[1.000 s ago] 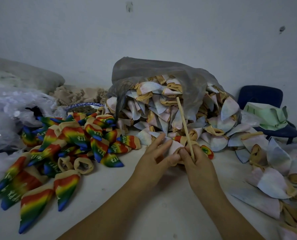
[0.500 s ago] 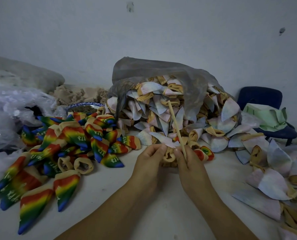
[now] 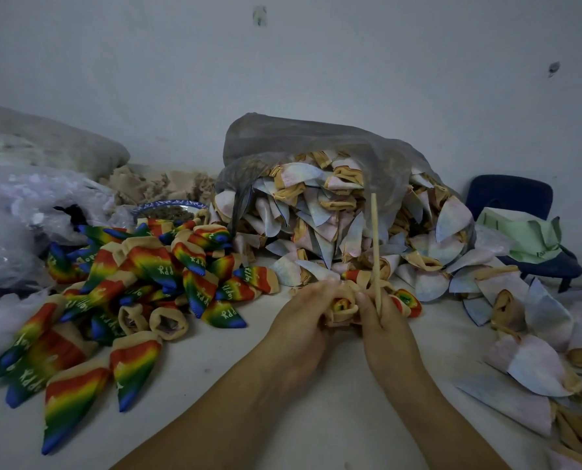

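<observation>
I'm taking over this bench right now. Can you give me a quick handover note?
Left hand grips a cone, seemingly partly turned.
Right hand pinches the same cone and holds the stick upright.
Done: rainbow cones piled on the left of the table.
Left: pale cones, seemingly inside out, spilling from the bag and loose at right. Finish the held one first.

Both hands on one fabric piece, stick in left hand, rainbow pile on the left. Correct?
No: the stick is in the right hand, not the left hand, as the head view shows. Both hands do hold one fabric piece, and the rainbow pile is on the left.
</observation>
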A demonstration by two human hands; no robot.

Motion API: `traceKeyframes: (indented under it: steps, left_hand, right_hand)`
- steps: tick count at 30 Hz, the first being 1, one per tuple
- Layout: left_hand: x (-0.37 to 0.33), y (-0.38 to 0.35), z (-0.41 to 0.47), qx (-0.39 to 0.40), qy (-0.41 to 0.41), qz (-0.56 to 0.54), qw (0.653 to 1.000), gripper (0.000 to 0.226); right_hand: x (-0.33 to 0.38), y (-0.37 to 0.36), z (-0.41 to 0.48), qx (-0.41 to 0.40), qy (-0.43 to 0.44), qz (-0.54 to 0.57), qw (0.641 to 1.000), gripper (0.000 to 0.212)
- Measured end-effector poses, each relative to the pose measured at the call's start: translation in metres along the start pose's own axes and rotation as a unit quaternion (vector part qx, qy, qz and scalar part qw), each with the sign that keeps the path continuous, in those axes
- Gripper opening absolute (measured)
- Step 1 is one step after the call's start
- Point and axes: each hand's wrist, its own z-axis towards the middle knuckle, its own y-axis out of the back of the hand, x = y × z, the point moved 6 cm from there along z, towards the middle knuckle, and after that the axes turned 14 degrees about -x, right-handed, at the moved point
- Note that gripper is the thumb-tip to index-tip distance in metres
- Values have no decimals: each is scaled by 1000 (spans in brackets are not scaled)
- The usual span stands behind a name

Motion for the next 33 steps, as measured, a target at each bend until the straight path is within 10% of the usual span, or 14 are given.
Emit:
traceKeyframes:
  steps: [22, 33]
  left_hand:
    - [-11, 14, 0, -92, -119, 28, 988, 11]
    - [3, 4, 4, -44, 19, 1, 999, 15]
  right_hand:
    - [10, -8, -13, -14, -21, -36, 999, 15]
    - [-10, 0, -8, -53, -171, 62, 982, 22]
